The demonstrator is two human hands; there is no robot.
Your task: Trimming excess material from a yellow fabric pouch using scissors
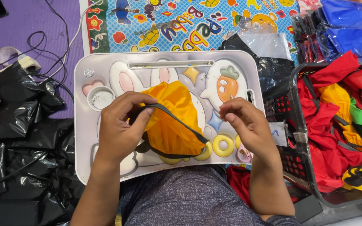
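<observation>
Both hands over a lap tray point(84, 125): left hand point(120, 125) pinches a yellow pouch's point(172, 121) black drawstring; right hand point(246, 123), fingers curled and holding nothing visible, just right of it.

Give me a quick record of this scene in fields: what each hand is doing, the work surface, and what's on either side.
left hand: pinching the dark strap of the yellow fabric bag
right hand: fingers curled beside the bag, holding nothing that can be made out
surface: white lap tray with rabbit and carrot pictures
right side: black basket of red, yellow and green fabric
left side: black plastic bags
</observation>
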